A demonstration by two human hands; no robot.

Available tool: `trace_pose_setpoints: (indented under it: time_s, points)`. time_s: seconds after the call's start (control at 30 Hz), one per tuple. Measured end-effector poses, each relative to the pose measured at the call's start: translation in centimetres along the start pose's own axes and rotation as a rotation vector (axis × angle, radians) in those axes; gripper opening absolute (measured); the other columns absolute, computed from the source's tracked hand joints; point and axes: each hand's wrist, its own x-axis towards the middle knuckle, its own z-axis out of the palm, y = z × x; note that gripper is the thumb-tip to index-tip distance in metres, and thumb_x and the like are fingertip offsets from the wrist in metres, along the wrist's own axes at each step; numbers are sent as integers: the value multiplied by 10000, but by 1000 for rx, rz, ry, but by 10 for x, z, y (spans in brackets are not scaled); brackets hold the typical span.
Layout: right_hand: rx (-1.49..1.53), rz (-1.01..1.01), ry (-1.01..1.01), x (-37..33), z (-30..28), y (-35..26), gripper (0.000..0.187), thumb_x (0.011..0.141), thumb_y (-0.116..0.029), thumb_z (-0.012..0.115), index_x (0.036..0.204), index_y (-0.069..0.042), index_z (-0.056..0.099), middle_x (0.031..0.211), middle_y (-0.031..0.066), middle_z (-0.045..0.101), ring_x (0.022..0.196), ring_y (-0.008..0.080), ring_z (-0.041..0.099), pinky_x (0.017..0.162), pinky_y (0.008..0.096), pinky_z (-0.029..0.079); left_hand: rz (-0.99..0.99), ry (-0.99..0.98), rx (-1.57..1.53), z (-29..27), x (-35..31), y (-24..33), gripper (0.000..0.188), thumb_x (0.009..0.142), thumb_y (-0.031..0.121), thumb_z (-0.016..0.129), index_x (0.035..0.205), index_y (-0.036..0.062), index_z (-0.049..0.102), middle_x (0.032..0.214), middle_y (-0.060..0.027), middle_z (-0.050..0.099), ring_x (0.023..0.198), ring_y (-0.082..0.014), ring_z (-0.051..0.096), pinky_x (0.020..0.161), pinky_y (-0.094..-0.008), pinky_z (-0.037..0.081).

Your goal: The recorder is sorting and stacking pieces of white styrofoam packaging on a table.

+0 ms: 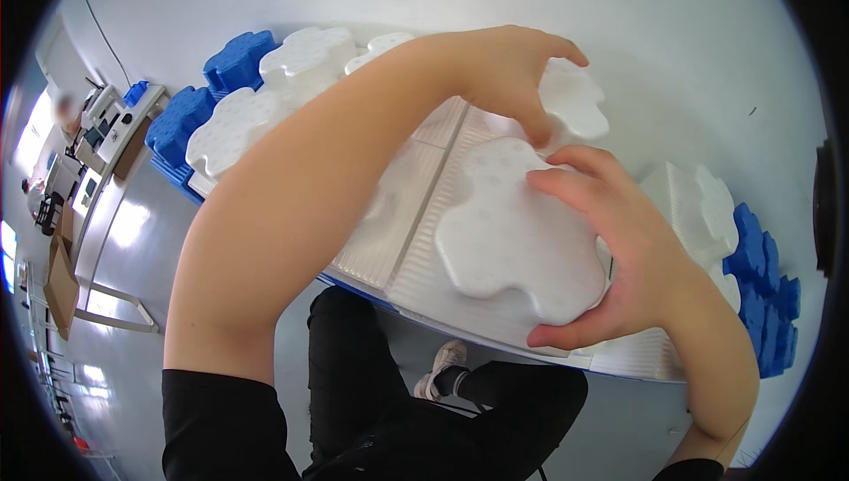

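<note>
The smooth, lobed white plastic piece point(495, 229) sits at the centre of the frame, above ribbed white plastic panels point(420, 255). The right hand point(637, 242) has its grip stretched across the piece's right end, fingers over the upper edge and thumb at the lower right, pinching it between them. The left hand point(513, 65), at upper centre, has thumb and fingers spread around a second lobed white plastic piece point(579, 101); I cannot tell whether it pinches. Good handling probably means seating the right fingertips in the hollows between lobes, keeping the piece level, and securing the left grip before lifting, since smooth plastic could slip.
</note>
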Motion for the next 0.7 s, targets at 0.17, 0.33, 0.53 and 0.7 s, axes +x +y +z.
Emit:
trace_pose_setpoints:
  time_s: [0.17, 0.33, 0.53, 0.7]
  points:
    - [-26, 20, -10, 0, -2, -2, 1133, 493, -413, 1043, 1488, -92, 606, 1505, 232, 506, 1309, 419, 602, 1063, 477, 531, 52, 44, -54, 1, -2, -1, 1088, 650, 289, 877, 1643, 94, 478, 1393, -238, 691, 1232, -358, 702, 1035, -451, 570]
    - [-90, -37, -2, 2, -1, -1, 1124, 491, -404, 1038, 1487, -93, 618, 1499, 231, 509, 1305, 418, 601, 1065, 479, 527, 29, -11, -3, -2, 0, 0, 1078, 668, 338, 867, 1647, 114, 475, 1444, -245, 643, 1273, -387, 672, 1044, -477, 564]
    - [-78, 1, -9, 6, -1, 0, 1169, 496, -410, 1044, 1523, -98, 579, 1474, 234, 517, 1267, 434, 607, 1067, 495, 521, -75, -45, 147, -4, 1, 1, 1064, 677, 397, 868, 1643, 187, 477, 1562, -231, 493, 1312, -433, 624, 1037, -508, 556]
    - [-96, -30, -30, 1, 1, -8, 1242, 475, -471, 1086, 1512, -78, 527, 1449, 233, 525, 1218, 439, 613, 1050, 489, 520, -75, -58, 137, -7, -11, 19, 1010, 682, 382, 864, 1603, 182, 503, 1502, -230, 508, 1266, -442, 634, 1008, -512, 562]
